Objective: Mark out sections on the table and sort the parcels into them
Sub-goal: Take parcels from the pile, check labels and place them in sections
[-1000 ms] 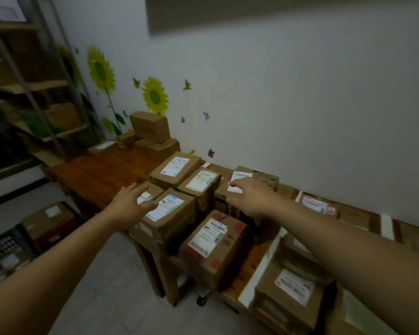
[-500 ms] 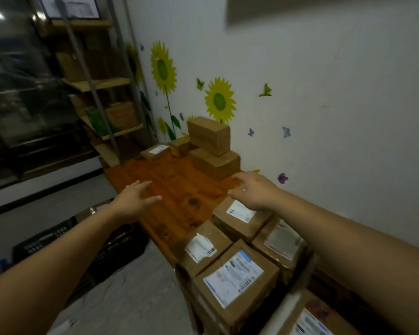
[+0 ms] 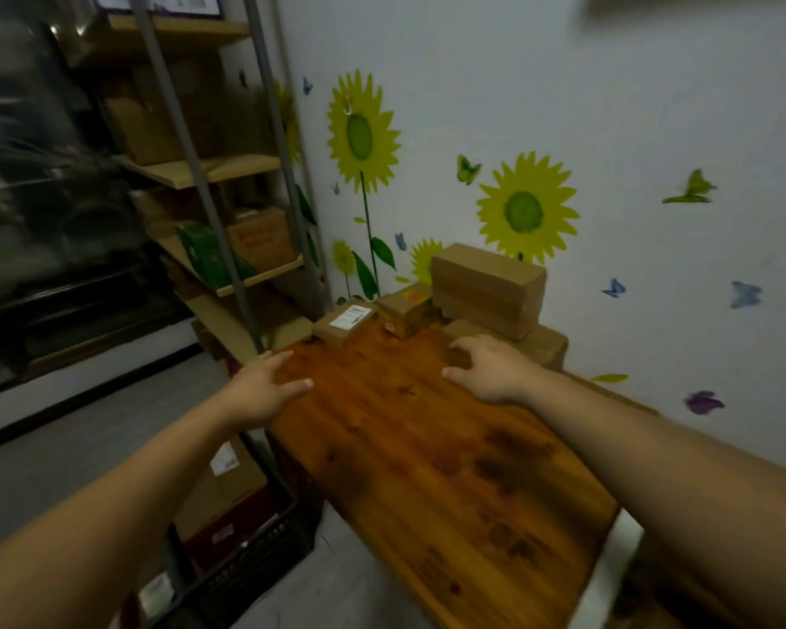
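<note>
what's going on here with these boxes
A person is at a wooden table, both hands empty and open. The left hand is at the table's edge; the right hand reaches toward the stacked plain boxes by the wall. A labelled flat parcel lies further left, untouched.

Parcels lie at the table's far end, against the wall.

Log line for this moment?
left hand: open, empty | right hand: open, empty | table: beneath hands | parcels: stacked against wall
</note>
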Demonstrator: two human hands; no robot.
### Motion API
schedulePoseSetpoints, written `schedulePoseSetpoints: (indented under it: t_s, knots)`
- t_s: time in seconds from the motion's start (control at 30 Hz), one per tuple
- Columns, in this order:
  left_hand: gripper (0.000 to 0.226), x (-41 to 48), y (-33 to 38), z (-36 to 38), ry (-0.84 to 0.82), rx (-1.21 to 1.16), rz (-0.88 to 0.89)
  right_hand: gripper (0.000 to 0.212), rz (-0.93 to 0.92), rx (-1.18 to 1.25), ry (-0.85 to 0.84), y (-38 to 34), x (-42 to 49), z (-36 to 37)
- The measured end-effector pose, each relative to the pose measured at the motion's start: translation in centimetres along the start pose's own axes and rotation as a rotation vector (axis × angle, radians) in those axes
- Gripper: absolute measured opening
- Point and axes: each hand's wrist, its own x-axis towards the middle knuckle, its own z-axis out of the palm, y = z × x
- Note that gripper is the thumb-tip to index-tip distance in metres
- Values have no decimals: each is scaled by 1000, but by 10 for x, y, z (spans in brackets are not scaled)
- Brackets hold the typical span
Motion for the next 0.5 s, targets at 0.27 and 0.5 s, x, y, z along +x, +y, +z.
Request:
schedulePoseSetpoints:
  t_s: [0.27, 0.5]
  knots:
    - [49, 146, -28, -38, -99, -144, 8, 60, 89, 35, -54, -36, 139, 27]
    - [45, 286, -50, -47, -167, -58, 24, 57, 208, 195, -132, -43, 281, 72]
